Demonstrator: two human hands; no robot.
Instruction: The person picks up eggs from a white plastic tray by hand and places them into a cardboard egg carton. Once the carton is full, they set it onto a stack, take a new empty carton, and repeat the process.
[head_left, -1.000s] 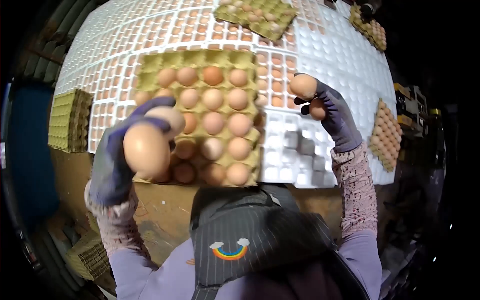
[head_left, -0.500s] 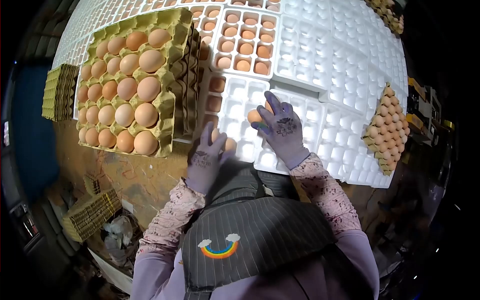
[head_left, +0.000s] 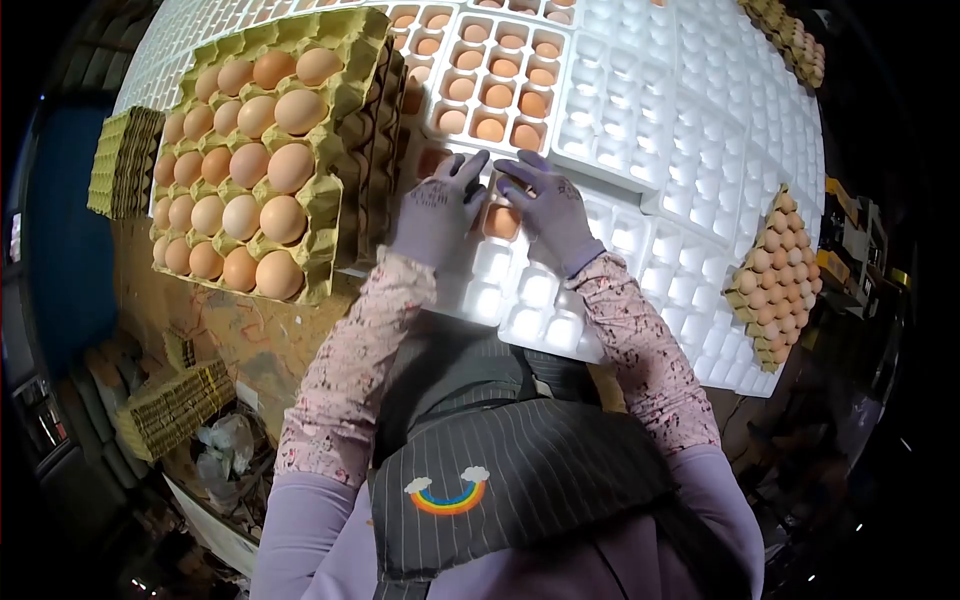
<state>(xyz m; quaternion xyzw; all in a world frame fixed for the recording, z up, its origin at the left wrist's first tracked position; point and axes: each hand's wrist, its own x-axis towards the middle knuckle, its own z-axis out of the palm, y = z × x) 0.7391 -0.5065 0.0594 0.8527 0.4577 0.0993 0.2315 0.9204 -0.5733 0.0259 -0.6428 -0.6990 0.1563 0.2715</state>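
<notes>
Both gloved hands lay palm down on the white foam tray [head_left: 532, 300]. The left hand [head_left: 435, 212] and right hand [head_left: 548, 205] flanked 1 brown egg [head_left: 500, 222] seated in its cell, right fingertips touching it. Whether either hand gripped anything could not be told. The full green pulp tray [head_left: 345, 60] sat stacked just left on the worktop [head_left: 262, 335], probably for short reaches.

The brown worktop [head_left: 262, 345] is mostly covered by white foam egg trays [head_left: 690, 120]. Near its left edge sits a stack of green pulp trays [head_left: 375, 150] topped with brown eggs [head_left: 288, 168]. An empty stack [head_left: 120, 165] lies beyond it.
</notes>
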